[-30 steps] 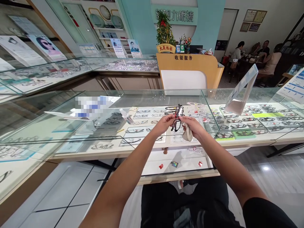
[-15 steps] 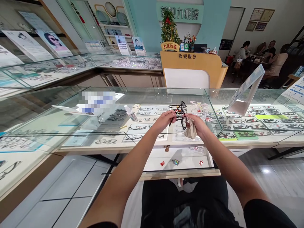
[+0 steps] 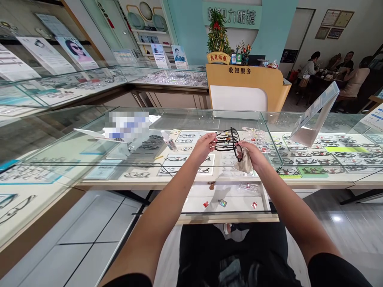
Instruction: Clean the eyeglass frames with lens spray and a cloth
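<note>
Item one: a pair of black eyeglasses (image 3: 235, 140), held up between my two hands above the glass-topped desk (image 3: 110, 185), its front turned toward my right and its temples reaching toward my left.

Item two: my left hand (image 3: 206, 146), thumb and fingers pinching the tip of a temple.

Item three: my right hand (image 3: 251, 153), fingers closed on a pale beige cloth (image 3: 244, 162) and set against the nearer lens rim (how far the cloth wraps the lens I cannot tell). The cloth hangs loosely below my fingers.

Item four: a small white spray bottle (image 3: 168, 140), tilted in view, to the left of my left hand.

Item five: clear-framed glasses (image 3: 254, 135), grouped beyond my right hand.

Item six: rows of spectacles (image 3: 311, 159) toward the right, seen through the glass, with a green card (image 3: 312, 172) among the nearer ones.

Item seven: a drawer (image 3: 197, 196), pulled out below my hands. Contents: a red-and-white packet (image 3: 206, 204) at left, a shiny square tag (image 3: 222, 203) near the middle, another red-and-white packet (image 3: 254, 205) at right, and a small brown object (image 3: 212, 185) near the back (too small to name).

Item eight: a folded display stand (image 3: 314, 115), standing at a slant on the right.
</note>
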`<state>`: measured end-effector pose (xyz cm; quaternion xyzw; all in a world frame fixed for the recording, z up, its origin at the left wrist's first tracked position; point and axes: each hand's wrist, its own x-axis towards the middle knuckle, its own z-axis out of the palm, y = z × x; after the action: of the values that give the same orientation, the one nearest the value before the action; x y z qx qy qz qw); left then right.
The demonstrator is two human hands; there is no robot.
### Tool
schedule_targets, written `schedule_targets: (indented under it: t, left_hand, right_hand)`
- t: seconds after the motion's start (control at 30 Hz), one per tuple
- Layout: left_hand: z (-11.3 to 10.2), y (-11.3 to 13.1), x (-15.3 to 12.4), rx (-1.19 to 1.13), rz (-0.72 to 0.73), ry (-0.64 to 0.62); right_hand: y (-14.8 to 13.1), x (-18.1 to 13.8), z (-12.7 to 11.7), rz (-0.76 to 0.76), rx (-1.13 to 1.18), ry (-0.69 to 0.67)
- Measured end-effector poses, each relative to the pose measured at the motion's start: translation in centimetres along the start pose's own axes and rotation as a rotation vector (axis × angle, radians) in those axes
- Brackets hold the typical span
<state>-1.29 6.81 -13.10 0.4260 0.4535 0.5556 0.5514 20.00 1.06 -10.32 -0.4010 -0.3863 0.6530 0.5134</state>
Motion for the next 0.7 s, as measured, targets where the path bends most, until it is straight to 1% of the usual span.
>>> schedule_targets:
  t: [0.03, 0.07, 0.13, 0.17, 0.2, 0.23, 0.27, 0.37, 0.47, 0.57, 0.7]
  left_hand:
    - [0.1, -0.1, -0.2, 0.015, 0.035, 0.044]
    - [0.2, -0.1, -0.5, 0.055, 0.108, 0.105]
    - [0.3, -0.2, -1.2, 0.219, 0.355, 0.227]
    - [0.4, -0.2, -1.6, 0.328, 0.498, 0.258]
    - [0.6, -0.2, -2.0, 0.440, 0.627, 0.259]
    - [0.8, -0.3, -2.4, 0.538, 0.723, 0.230]
    - [1.0, -0.3, -2.8, 0.605, 0.778, 0.179]
    - [1.8, -0.5, -3.5, 0.704, 0.838, 0.013]
    - [2.2, -0.8, -3.6, 0.743, 0.854, -0.090]
    - [2.1, -1.0, -3.4, 0.752, 0.858, -0.131]
    - [1.8, -1.1, -3.1, 0.786, 0.867, -0.126]
  right_hand:
    - [0.0, 0.0, 0.0, -0.011, 0.029, 0.014]
    - [0.0, 0.1, -0.1, -0.016, 0.055, 0.025]
    - [0.1, 0.2, -0.2, -0.014, 0.088, 0.034]
    - [0.1, 0.2, -0.2, -0.012, 0.094, 0.034]
    - [0.2, 0.3, -0.2, -0.010, 0.097, 0.032]
    - [0.3, 0.3, -0.2, -0.008, 0.098, 0.030]
    - [0.3, 0.2, -0.1, -0.005, 0.097, 0.028]
    - [0.4, 0.0, 0.2, -0.004, 0.108, 0.019]
    - [0.5, -0.1, 0.4, 0.005, 0.127, 0.003]
    - [0.6, 0.0, 0.4, 0.017, 0.140, -0.019]
    - [0.6, 0.1, 0.2, -0.002, 0.124, -0.025]
